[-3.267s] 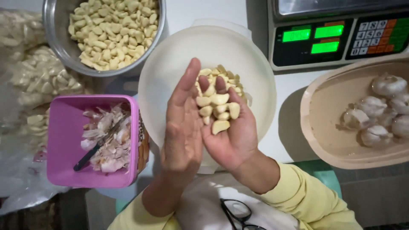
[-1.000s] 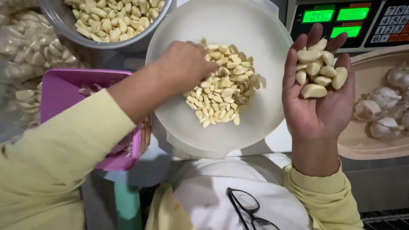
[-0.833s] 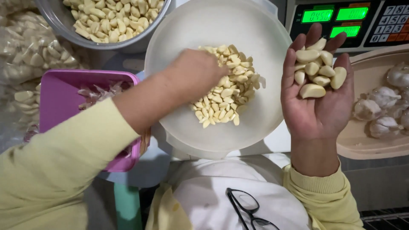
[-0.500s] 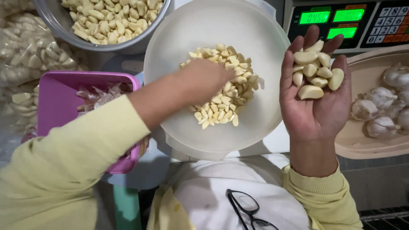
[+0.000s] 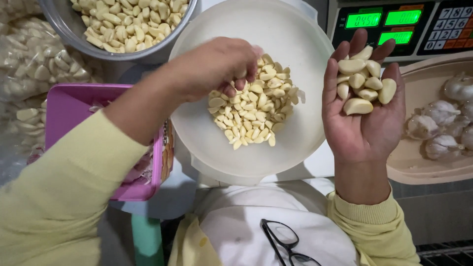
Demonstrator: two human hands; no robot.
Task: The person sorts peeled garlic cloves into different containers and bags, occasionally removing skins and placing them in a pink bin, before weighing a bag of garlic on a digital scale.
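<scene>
Fingertips of the left hand pinch peeled garlic cloves inside the white bowl. Right of that bowl, the right hand lies spread, cupping larger cloves; level keeps them from spilling.

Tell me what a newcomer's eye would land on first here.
First the right hand, raised palm-up at right and cupping peeled garlic cloves. Next the left hand reaching into the pile of cloves in the white bowl at centre. A metal bowl of cloves sits top left.
</scene>
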